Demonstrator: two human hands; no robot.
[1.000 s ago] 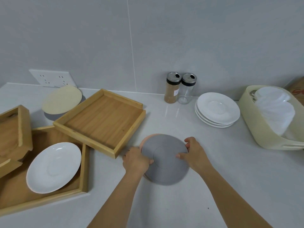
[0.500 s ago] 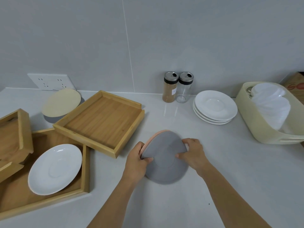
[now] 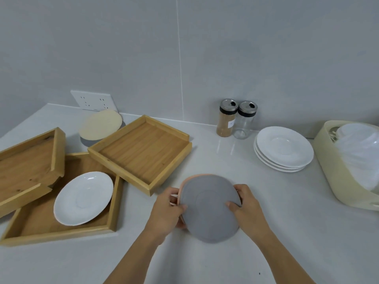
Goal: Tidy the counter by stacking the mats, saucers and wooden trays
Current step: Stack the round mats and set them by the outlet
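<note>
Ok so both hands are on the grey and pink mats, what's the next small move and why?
Probably carry the grey mat and pink mat, pinched between left hand and right hand, back-left onto the cream mat. That one already lies on another grey one by the wall, so the mats would form one stack.

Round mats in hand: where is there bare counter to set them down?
Bare white counter lies between both hands' grey round mat, the stacked white saucers and the cream basket; the near edge is bare too. Left is crowded with wooden trays.

white counter [image 3: 266,212] bears trays [image 3: 141,149], saucers [image 3: 284,149], jars [image 3: 235,119].
</note>
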